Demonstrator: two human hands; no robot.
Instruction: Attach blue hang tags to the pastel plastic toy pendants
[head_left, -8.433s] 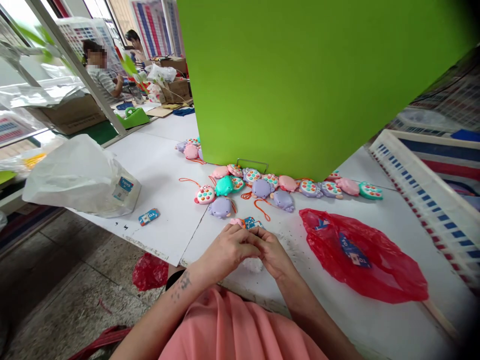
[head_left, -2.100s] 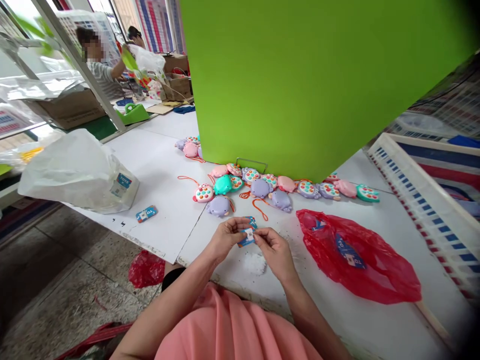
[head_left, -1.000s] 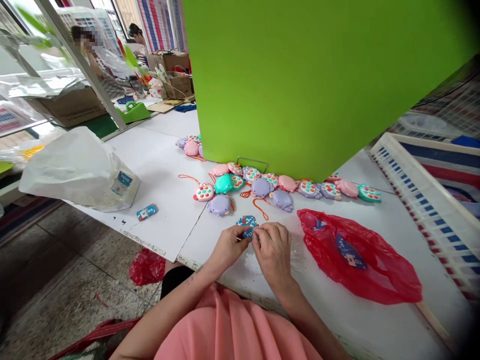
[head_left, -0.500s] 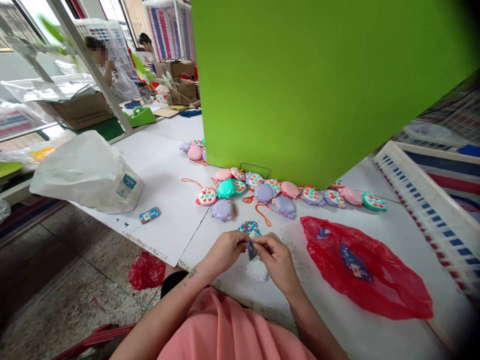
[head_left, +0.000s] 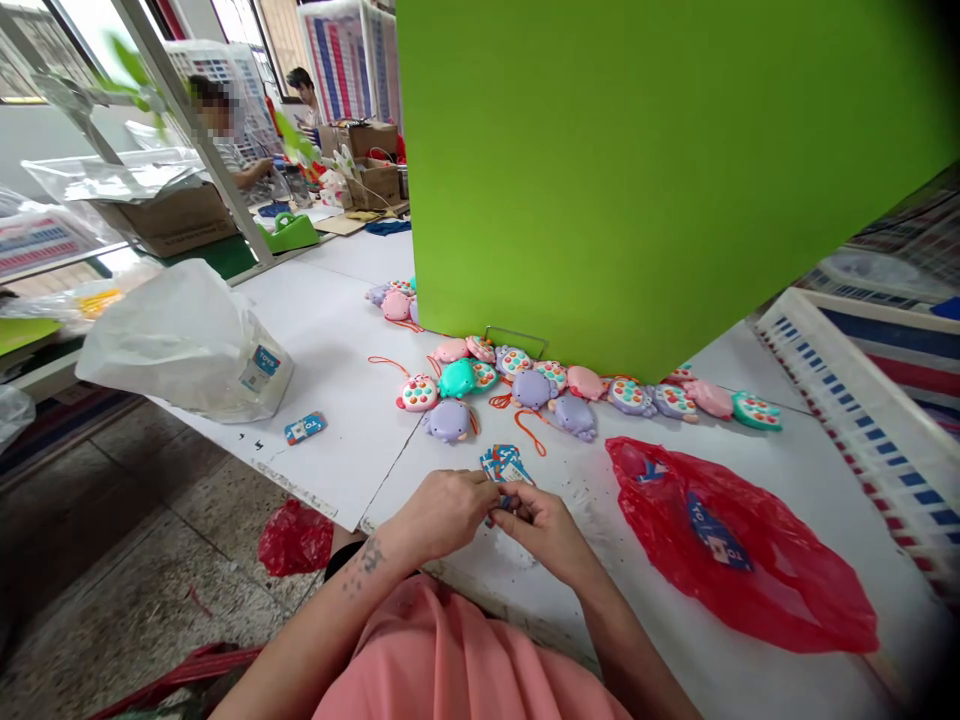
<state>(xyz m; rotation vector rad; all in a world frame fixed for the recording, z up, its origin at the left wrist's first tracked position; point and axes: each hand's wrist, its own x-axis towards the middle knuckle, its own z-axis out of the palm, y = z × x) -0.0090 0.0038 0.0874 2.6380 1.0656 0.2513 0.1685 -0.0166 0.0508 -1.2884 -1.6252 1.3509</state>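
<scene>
Between the hands [head_left: 442, 515] — a blue paper tag [head_left: 506, 465], its lower part hidden.

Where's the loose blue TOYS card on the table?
Head view: the blue card lies on the white table, beside the white plastic bag, left of the left hand.

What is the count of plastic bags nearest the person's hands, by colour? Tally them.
White: 1, the white plastic bag on the table
Red: 2, the red plastic bag on the table and the red plastic bag on the floor
Total: 3
</scene>
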